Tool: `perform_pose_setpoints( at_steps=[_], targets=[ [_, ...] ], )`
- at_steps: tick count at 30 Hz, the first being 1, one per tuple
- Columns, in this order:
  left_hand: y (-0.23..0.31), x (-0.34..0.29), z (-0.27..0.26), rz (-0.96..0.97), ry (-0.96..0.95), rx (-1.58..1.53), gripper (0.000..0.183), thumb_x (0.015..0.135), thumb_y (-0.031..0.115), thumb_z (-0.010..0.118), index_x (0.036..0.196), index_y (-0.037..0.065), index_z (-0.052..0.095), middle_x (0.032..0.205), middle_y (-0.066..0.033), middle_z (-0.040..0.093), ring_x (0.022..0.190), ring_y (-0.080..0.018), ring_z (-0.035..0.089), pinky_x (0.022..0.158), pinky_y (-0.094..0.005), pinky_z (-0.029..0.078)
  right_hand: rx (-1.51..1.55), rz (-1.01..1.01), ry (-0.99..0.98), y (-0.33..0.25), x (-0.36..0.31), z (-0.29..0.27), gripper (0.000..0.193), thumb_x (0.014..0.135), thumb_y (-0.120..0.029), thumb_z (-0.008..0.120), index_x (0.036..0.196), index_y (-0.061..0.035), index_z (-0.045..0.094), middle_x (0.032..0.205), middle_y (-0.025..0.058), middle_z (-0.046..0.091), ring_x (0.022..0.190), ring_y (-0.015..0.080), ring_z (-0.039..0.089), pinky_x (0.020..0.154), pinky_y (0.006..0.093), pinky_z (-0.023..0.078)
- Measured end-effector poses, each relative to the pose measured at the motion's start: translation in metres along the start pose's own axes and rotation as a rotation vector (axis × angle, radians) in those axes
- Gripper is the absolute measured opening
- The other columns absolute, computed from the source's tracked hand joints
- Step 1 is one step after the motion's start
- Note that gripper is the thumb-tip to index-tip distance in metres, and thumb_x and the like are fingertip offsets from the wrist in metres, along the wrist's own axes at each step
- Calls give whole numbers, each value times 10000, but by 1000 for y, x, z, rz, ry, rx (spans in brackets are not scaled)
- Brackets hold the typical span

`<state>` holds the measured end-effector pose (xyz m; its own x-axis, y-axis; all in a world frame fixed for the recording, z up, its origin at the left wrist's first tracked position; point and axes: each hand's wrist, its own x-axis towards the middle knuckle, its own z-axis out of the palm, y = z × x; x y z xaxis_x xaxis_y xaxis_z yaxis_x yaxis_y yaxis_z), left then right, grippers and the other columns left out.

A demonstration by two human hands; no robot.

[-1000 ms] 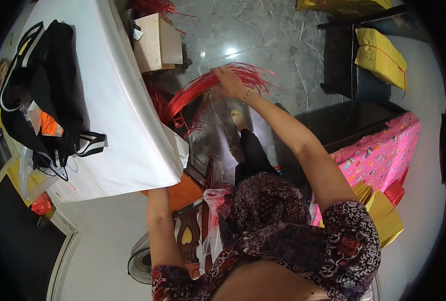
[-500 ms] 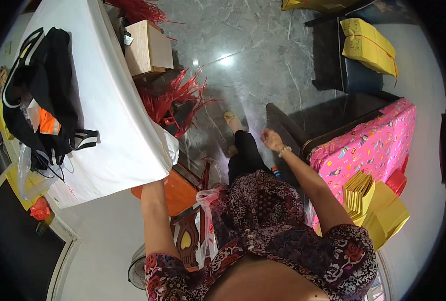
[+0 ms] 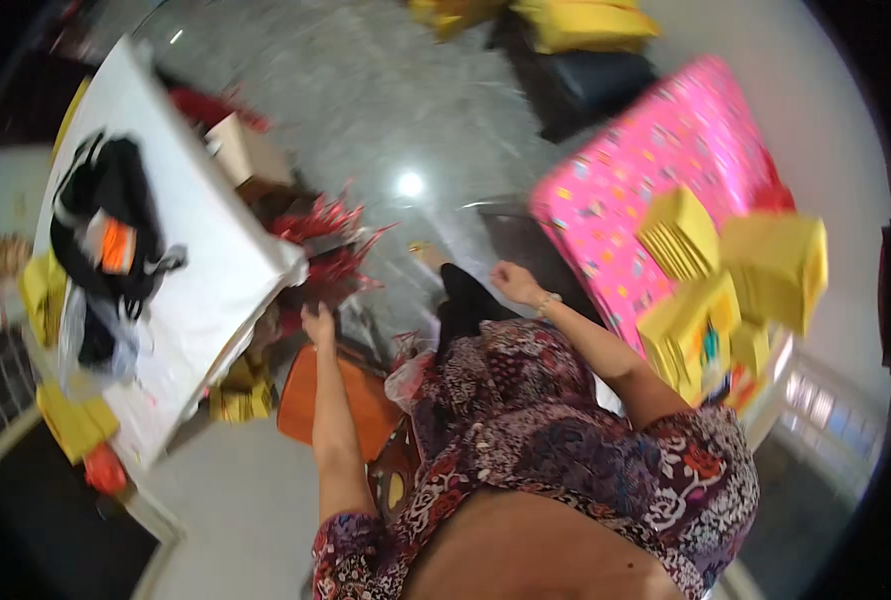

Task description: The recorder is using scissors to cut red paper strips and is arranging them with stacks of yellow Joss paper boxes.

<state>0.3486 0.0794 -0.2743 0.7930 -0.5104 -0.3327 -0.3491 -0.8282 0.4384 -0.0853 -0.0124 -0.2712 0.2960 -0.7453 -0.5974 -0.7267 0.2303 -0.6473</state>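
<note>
The left hand (image 3: 317,325) reaches down at the centre left of the frame, its fingers curled near the bundle of red strips (image 3: 330,245) that lies on the floor just beside the corner of the counter (image 3: 205,260); blur hides whether it grips any strip or only touches them, so I cannot tell its hold. The right hand (image 3: 513,283) sits a little right of centre, loosely closed and holding nothing that shows, above the dark trouser leg and near the edge of the pink patterned sheet (image 3: 655,190)

As a judgement, the main risk is a poor grab: the strips are thin, splayed and tangled, so a pull from one side could scatter them over the polished floor or snag them on the counter corner. The orange stool (image 3: 305,400) stands close under the left arm (a knock could shift it). The yellow paper stacks (image 3: 725,270) at the right edge look loosely piled and could slide off if the sheet is tugged

Counted: one bundle of red strips, one cardboard box (image 3: 248,155) at the upper left, one black bag (image 3: 105,230) on the counter, one orange stool, about five yellow stacks at the right, though blur makes that count uncertain
</note>
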Motion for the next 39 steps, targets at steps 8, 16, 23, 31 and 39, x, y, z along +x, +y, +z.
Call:
perform_pose_setpoints(
  at_steps=[8, 16, 23, 31, 39],
  targets=[
    [-32, -114, 58, -249, -692, -433, 199, 927, 228, 509, 1061, 83, 529, 848, -64, 607, 620, -158, 585, 459, -269, 440, 264, -167, 111, 1, -59, -14, 202, 843, -177, 563, 1009, -63, 571, 963, 132, 567, 868, 277, 595, 768, 369, 479],
    [150, -206, 115, 336, -1021, -206, 260, 928, 175, 505, 1166, 76, 528, 967, -62, 620, 737, -134, 602, 592, -241, 469, 410, -110, 903, 53, -175, -156, 177, 858, -106, 523, 1017, -33, 544, 945, 138, 533, 889, 290, 561, 774, 380, 454],
    [347, -303, 141, 692, -997, -257, 283, 934, 195, 503, 1170, 42, 526, 985, -63, 613, 789, -112, 590, 646, -203, 450, -23, 203, 1116, 155, -220, -267, 433, 764, -84, 587, 1161, 11, 444, 1158, 181, 442, 1090, 345, 430, 916, 420, 377],
    [443, -486, 169, 860, -1092, -240, 281, 927, 154, 506, 1174, 23, 531, 1026, -81, 605, 905, -141, 586, 768, -254, 479, 45, 140, 922, 193, -243, -300, 609, 736, -192, 669, 1250, 2, 407, 1281, 199, 378, 1257, 400, 304, 1027, 504, 269],
    [471, -582, 170, 1125, -1005, 153, 259, 902, 85, 515, 1139, -14, 551, 1062, -148, 591, 948, -207, 589, 811, -313, 479, 82, 160, 951, 184, -254, -335, 494, 724, -155, 668, 1167, -41, 483, 1197, 158, 434, 1223, 364, 343, 990, 523, 291]
  ],
)
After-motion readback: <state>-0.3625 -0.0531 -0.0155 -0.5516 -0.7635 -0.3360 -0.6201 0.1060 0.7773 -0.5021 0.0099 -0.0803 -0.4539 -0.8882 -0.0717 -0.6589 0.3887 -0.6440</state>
